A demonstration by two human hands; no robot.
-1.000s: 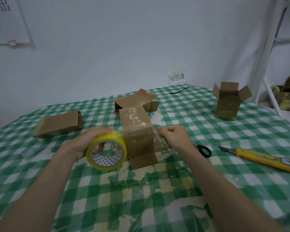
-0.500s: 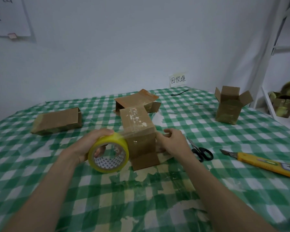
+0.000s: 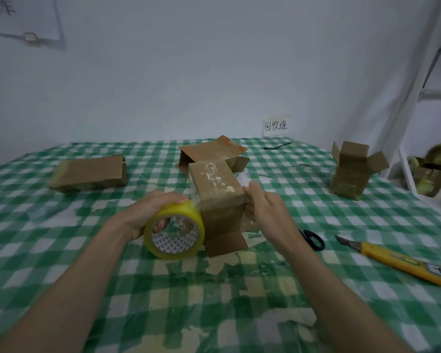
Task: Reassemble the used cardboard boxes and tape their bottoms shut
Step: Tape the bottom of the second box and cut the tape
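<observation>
Head view: left hand (image 3: 150, 212) fingers wrap the yellow roll of clear packing tape (image 3: 175, 231); right hand (image 3: 262, 207) fingers pinch the tape end against the small brown cardboard box (image 3: 218, 197) lying between both hands on the checked tabletop (image 3: 214, 301). Judgement: keep tape taut, press along seam. Beyond the fingers, paper wall label (image 3: 275, 126) reads "回收堆".

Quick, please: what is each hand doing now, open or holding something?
Left hand: grips the tape roll.
Right hand: fingers curled against the box; grip unclear.
</observation>
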